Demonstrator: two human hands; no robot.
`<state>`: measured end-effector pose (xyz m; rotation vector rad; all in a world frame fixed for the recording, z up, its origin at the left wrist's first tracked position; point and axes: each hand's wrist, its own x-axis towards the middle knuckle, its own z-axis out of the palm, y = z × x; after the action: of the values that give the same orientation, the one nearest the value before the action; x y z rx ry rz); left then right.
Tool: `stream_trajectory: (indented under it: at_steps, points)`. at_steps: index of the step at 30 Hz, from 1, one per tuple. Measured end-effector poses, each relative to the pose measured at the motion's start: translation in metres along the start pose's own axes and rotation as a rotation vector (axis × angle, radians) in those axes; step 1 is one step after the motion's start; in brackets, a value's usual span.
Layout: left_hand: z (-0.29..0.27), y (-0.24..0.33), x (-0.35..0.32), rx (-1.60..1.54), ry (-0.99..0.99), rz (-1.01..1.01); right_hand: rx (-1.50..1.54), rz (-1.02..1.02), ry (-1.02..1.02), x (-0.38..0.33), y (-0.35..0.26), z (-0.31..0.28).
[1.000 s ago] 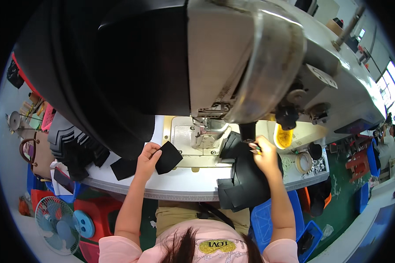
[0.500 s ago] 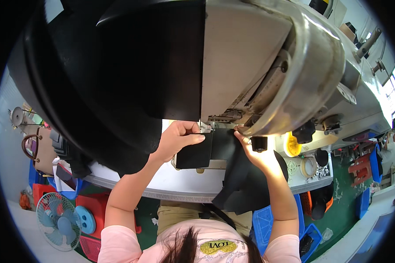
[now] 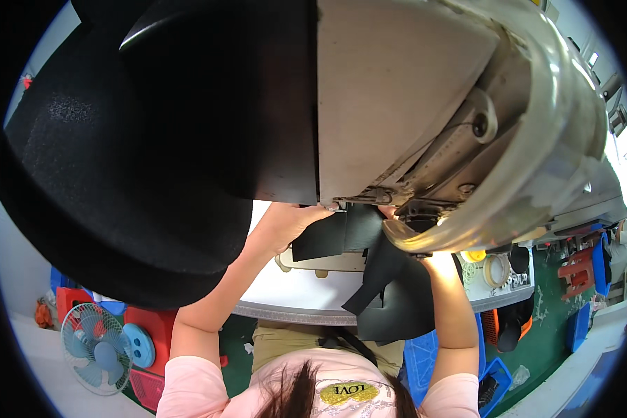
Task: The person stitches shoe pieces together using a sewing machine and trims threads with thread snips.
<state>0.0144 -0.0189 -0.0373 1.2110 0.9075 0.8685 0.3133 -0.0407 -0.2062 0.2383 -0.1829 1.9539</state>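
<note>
My left hand (image 3: 290, 223) is by the sewing machine (image 3: 397, 97), at the needle area, its thumb stretched along the top edge of a small black leather-like piece (image 3: 318, 242). It appears to pinch that edge; the other fingers are partly covered by the machine head. Of my right hand (image 3: 386, 210) only a fingertip shows, beside the black material right of the needle; the curved metal part covers the rest. A larger black sheet (image 3: 405, 292) hangs from there over the table's front edge, next to my right forearm. The needle itself is hidden.
A large black padded form (image 3: 118, 209) fills the upper left. On the white table (image 3: 275, 289) at right lies a tape roll (image 3: 496, 270). Below stand a fan (image 3: 97, 348), a red stool (image 3: 150, 324), blue crates (image 3: 425, 359) and an orange basket (image 3: 491, 326).
The machine looms larger in view and now covers most of my right hand and my left fingertips. The small black piece looks tilted and further under the machine head. The hanging sheet has shifted.
</note>
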Motion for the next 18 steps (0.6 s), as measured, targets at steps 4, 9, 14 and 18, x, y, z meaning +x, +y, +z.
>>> stream_trajectory:
  at_steps: [4, 9, 14, 18]
  points:
    - [-0.001, 0.003, -0.002, 0.015, 0.01, -0.018, -0.48, -0.055, 0.067, -0.002, 0.002, -0.009]
    - [-0.002, -0.003, 0.0, 0.004, 0.03, 0.015, 0.415, 0.153, 0.138, -0.003, -0.003, 0.005]
    - [-0.004, -0.003, 0.001, 0.048, 0.006, 0.008, 0.349, 0.248, 0.184, 0.012, 0.005, 0.035]
    - [-0.003, 0.015, -0.001, 0.288, 0.064, -0.32, 0.181, 0.223, 0.151, 0.02, 0.004, 0.049]
